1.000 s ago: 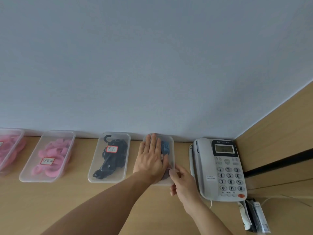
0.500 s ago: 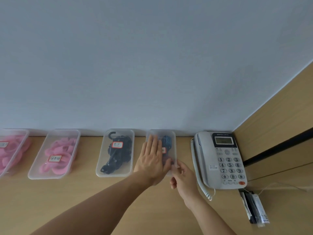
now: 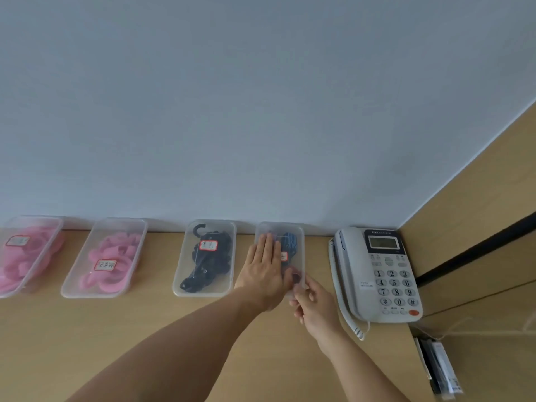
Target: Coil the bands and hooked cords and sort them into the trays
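Observation:
Several clear plastic trays stand in a row against the wall. My left hand (image 3: pixel 265 271) lies flat with straight fingers on the rightmost tray (image 3: pixel 300 242), which holds blue cords (image 3: pixel 291 242). My right hand (image 3: pixel 311 304) pinches that tray's near right corner. The tray to the left (image 3: pixel 204 258) holds black hooked cords (image 3: pixel 208 264). Two more trays (image 3: pixel 106 258) (image 3: pixel 29 253) hold coiled pink bands (image 3: pixel 111 259). Each tray bears a red-edged label.
A grey desk telephone (image 3: pixel 377 274) sits right of the trays, its coiled cord (image 3: pixel 345 311) trailing to the front. A wooden side panel (image 3: pixel 478 242) closes the right side. Dark packaged items (image 3: pixel 441 369) lie at the lower right. The wooden desk (image 3: pixel 87 338) runs toward me.
The view has shifted a little up and right, so the trays sit lower-left in frame. Both hands stay on the rightmost tray, which has slid slightly back toward the wall.

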Motion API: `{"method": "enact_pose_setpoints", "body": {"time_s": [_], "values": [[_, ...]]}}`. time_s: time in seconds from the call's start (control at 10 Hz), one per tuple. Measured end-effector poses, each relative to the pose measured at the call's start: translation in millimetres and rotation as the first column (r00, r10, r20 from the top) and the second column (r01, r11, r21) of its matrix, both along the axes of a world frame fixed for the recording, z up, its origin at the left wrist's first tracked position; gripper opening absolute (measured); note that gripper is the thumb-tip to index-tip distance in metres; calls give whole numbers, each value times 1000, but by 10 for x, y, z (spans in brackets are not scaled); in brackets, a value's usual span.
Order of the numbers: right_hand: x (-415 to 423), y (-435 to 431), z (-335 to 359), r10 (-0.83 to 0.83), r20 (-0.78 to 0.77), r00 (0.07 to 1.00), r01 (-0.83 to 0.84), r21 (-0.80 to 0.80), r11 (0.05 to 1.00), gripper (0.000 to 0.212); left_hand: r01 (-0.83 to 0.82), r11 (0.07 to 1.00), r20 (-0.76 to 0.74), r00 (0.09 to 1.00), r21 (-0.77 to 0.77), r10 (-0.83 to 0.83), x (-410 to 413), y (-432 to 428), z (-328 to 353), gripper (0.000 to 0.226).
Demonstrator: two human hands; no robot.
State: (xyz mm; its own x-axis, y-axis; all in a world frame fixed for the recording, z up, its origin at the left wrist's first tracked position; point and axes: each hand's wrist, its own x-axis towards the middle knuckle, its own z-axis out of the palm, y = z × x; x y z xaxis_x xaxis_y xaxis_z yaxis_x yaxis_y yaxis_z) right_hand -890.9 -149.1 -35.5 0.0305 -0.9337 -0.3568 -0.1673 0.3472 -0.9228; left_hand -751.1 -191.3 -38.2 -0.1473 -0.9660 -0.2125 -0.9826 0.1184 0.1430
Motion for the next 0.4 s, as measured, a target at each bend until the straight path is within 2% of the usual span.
{"method": "enact_pose_setpoints", "body": {"time_s": [0.1, 0.2, 0.3, 0.4], "values": [[1, -65, 10, 7, -23, 1000, -7, 8, 1000, 21, -18, 995, -38, 999, 102, 22, 24, -46, 146, 77], [-1, -91, 5, -24, -43, 999, 26, 45, 999, 17, -20, 998, -69, 997, 57, 24, 137, 58, 233, 74], [36, -24, 72, -10, -101, 995, 22, 116, 993, 26, -15, 999, -113, 994, -50, 9, 303, 267, 376, 67], [49, 238, 116, -32, -81, 996, 42, 127, 991, 27, -46, 993, -251, 968, -110, 18, 510, 733, 404, 67]]}}
